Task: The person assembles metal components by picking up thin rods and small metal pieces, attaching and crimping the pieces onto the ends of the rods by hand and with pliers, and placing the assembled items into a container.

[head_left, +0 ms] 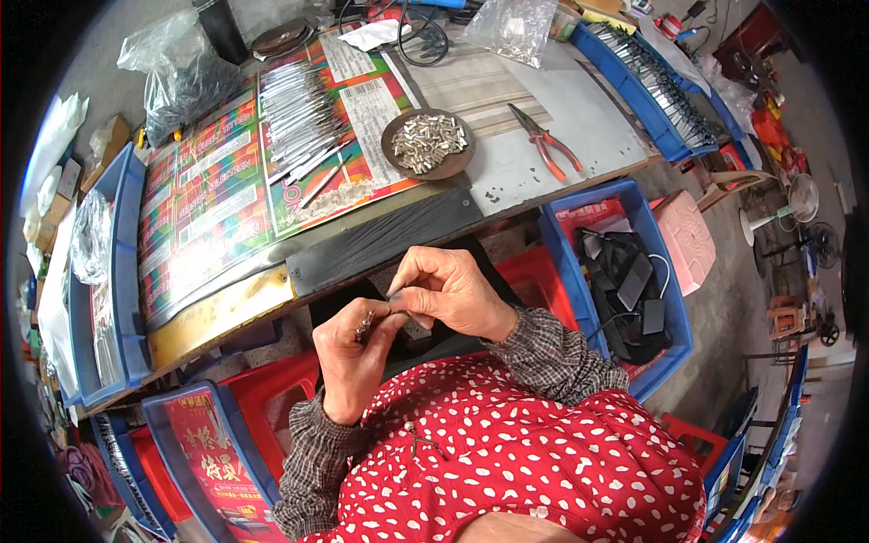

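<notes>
My left hand (351, 357) and my right hand (457, 294) meet just in front of the table's near edge, above my lap. Small silver metal pieces (364, 324) show between the curled fingers of the left hand. The right hand's thumb and forefinger are pinched together against the left fingertips; what lies between them is too small to name. On the table ahead sits a round brown dish (471, 152) heaped with short silver metal tubes (429, 143). Left of it, many thin silver rods (299, 113) lie in a bundle on printed cardboard.
Red-handled pliers (546, 145) rest right of the dish. Blue bins stand around: one with silver parts (656, 86), one with black electronics (632, 290) at right, one at the left edge (131, 262). Plastic bags (172, 77) lie at the back. Red stools (536, 281) stand below.
</notes>
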`<state>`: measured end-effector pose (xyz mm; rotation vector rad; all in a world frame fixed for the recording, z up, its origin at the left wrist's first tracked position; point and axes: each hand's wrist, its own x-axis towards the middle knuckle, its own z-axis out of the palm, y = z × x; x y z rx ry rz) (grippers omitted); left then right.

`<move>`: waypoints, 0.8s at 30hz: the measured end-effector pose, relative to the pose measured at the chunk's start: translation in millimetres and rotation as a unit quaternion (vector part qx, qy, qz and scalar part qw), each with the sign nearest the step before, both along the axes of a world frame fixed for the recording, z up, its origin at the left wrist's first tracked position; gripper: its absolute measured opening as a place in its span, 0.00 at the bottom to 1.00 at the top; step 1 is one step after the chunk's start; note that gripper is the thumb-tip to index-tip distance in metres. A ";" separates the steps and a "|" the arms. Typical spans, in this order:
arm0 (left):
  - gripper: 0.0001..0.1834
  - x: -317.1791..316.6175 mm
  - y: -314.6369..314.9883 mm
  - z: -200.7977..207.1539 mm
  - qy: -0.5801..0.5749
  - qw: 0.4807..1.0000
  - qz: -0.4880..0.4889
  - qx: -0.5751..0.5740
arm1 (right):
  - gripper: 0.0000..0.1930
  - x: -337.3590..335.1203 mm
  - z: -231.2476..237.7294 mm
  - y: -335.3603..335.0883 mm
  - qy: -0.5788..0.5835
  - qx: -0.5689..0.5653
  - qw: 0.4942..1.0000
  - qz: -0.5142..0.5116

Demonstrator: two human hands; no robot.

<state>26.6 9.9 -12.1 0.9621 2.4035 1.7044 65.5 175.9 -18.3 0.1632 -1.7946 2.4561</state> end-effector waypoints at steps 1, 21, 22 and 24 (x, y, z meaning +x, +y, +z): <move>0.08 -0.3 -1.6 0.9 -0.044 0.999 -0.028 -0.001 | 0.06 0.5 -2.0 2.5 0.003 -0.017 0.999 0.034; 0.07 0.5 -3.6 -6.2 -0.099 0.993 -0.056 0.012 | 0.10 3.4 1.7 -0.3 -0.011 0.018 1.000 0.022; 0.07 1.2 -3.1 -7.5 -0.085 0.995 -0.050 0.020 | 0.10 4.3 0.1 -2.5 -0.012 0.018 1.000 0.022; 0.07 3.7 1.8 -2.2 -0.012 1.000 -0.017 0.000 | 0.09 5.5 -4.5 -7.4 -0.003 0.063 0.997 -0.048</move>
